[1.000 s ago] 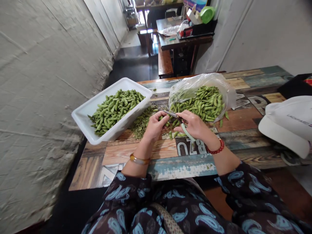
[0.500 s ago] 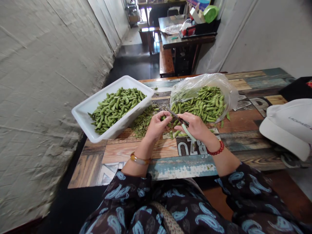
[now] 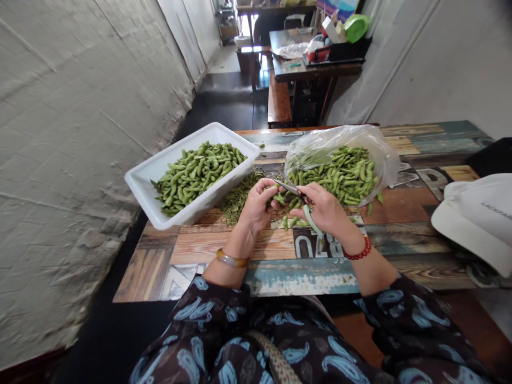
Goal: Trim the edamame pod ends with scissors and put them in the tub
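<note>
My left hand pinches a green pod between thumb and fingers. Scissors with pale green handles are in my right hand, their blades pointing left towards the pod. To the left stands a white tub holding a heap of green pods. Between tub and hands lies a pile of small green trimmings. Behind my right hand, a clear plastic bag lies open with many pods spilling from it. A few loose pods rest on the table near my hands.
The patchwork wooden table carries a white cap at its right end, beside a black object. A rough white wall runs along the left. Further back stand a second table with items on it and a wooden bench.
The view has shifted slightly, so the tub, bag and hands appear a little further right. The scissor blades look more spread than before. Both hands keep their hold.
</note>
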Demonstrator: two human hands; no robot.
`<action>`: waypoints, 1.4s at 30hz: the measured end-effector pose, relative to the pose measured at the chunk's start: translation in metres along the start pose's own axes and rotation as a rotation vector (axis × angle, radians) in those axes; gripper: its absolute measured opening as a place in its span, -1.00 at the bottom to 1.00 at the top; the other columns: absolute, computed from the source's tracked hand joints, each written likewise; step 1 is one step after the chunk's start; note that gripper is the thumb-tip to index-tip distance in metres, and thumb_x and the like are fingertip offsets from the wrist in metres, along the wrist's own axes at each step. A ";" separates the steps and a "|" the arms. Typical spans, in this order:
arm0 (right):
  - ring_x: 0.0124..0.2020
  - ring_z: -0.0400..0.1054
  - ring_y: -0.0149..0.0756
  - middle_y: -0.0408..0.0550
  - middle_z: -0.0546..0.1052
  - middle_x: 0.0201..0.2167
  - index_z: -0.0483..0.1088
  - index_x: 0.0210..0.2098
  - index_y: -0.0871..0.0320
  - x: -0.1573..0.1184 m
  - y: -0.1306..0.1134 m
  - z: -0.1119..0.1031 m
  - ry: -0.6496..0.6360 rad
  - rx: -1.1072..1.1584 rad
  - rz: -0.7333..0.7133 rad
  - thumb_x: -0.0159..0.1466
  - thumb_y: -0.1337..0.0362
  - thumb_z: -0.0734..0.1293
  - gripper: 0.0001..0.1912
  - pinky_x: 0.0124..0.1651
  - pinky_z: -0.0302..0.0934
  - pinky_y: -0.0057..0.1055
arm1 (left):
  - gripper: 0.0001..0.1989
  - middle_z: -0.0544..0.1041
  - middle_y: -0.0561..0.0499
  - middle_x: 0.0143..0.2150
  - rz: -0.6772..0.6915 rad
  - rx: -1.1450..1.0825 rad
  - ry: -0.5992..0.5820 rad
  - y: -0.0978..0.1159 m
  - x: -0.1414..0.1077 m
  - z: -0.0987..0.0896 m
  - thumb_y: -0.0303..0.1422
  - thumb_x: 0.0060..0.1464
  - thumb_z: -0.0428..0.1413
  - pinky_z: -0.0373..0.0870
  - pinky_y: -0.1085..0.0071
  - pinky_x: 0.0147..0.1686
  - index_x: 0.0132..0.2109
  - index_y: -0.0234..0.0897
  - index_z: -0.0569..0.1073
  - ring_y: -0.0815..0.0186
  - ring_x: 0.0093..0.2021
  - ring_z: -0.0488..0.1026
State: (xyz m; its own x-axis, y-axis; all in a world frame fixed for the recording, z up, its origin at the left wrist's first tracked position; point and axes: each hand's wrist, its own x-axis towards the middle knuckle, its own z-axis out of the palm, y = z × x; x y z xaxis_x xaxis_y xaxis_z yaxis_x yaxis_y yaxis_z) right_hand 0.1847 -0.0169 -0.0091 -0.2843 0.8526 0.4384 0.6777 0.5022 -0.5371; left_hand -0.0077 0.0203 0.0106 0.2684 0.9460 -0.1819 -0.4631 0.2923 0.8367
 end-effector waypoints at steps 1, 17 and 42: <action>-0.24 0.41 -0.16 0.04 0.46 -0.15 0.36 0.11 0.10 0.000 0.000 0.000 -0.003 -0.006 -0.004 0.20 0.07 0.45 -0.47 -0.15 0.38 -0.21 | -0.62 0.50 0.13 -0.43 0.002 0.011 -0.003 -0.001 0.000 0.000 -0.37 -0.21 0.35 0.01 0.68 -0.70 -0.29 -0.29 0.32 0.62 -0.67 0.24; -0.34 0.35 -0.23 -0.03 0.43 -0.23 0.37 0.10 0.09 0.000 -0.004 -0.005 -0.026 -0.002 -0.019 0.23 0.08 0.43 -0.51 -0.25 0.33 -0.29 | -0.69 0.53 0.08 -0.40 0.047 0.115 -0.063 -0.007 -0.003 0.004 -0.36 -0.14 0.33 0.07 0.64 -0.67 -0.31 -0.30 0.35 0.59 -0.63 0.26; -0.15 0.45 -0.06 0.07 0.53 -0.22 0.42 0.06 0.15 0.003 0.009 -0.001 0.143 0.006 0.032 0.27 0.00 0.38 -0.53 -0.06 0.35 -0.18 | -0.67 0.39 0.13 -0.47 -0.102 -0.098 -0.086 -0.002 0.001 0.000 -0.38 -0.19 0.31 -0.07 0.65 -0.68 -0.26 -0.31 0.38 0.60 -0.63 0.18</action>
State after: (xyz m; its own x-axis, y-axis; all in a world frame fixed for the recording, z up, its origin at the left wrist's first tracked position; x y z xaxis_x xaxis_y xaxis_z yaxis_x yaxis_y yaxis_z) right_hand 0.1912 -0.0102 -0.0119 -0.1627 0.8391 0.5190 0.6806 0.4763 -0.5567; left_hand -0.0066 0.0203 0.0093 0.3875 0.8964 -0.2153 -0.5086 0.4027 0.7610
